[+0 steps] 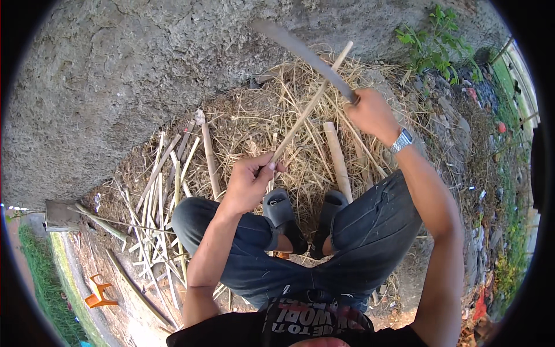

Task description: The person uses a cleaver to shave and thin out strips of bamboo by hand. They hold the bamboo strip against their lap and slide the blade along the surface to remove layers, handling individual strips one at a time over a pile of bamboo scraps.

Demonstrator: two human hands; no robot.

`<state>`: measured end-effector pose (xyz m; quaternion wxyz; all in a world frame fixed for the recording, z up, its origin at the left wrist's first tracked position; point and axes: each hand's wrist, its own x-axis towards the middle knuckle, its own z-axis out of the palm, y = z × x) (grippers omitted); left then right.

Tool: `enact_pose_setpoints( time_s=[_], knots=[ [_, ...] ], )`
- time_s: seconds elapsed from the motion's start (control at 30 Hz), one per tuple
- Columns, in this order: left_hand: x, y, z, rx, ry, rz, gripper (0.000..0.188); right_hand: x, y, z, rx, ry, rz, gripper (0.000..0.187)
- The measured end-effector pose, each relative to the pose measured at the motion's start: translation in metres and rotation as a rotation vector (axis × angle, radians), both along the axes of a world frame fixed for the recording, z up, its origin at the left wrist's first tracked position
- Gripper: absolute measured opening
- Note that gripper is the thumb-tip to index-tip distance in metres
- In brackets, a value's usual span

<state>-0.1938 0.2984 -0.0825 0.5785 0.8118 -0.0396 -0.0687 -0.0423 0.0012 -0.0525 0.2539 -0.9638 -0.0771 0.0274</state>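
My left hand is closed round the lower end of a pale split bamboo stick, which slants up and to the right. In my right hand is the handle of a machete; the fist hides most of that handle. The long grey blade points up and left and crosses the stick near its upper end. Whether the blade touches the stick or passes above it, I cannot tell. Straw-like shavings cover the ground below both hands.
A rough grey wall rises ahead and to the left. Split bamboo strips lie piled at the left. Thicker bamboo pieces stand near my sandals. Further off are an orange plastic chair and a leafy plant.
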Motion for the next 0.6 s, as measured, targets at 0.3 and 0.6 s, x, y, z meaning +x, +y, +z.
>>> enact_pose_setpoints(
  time_s=[0.3, 0.6],
  knots=[
    [0.001, -0.011, 0.015, 0.070, -0.021, 0.018, 0.019, -0.045, 0.028, 0.007, -0.127, 0.056, 0.310, 0.027],
    [-0.009, -0.004, 0.027, -0.090, -0.029, -0.016, 0.021, 0.058, -0.100, -0.035, 0.413, 0.114, -0.399, 0.029]
  ],
)
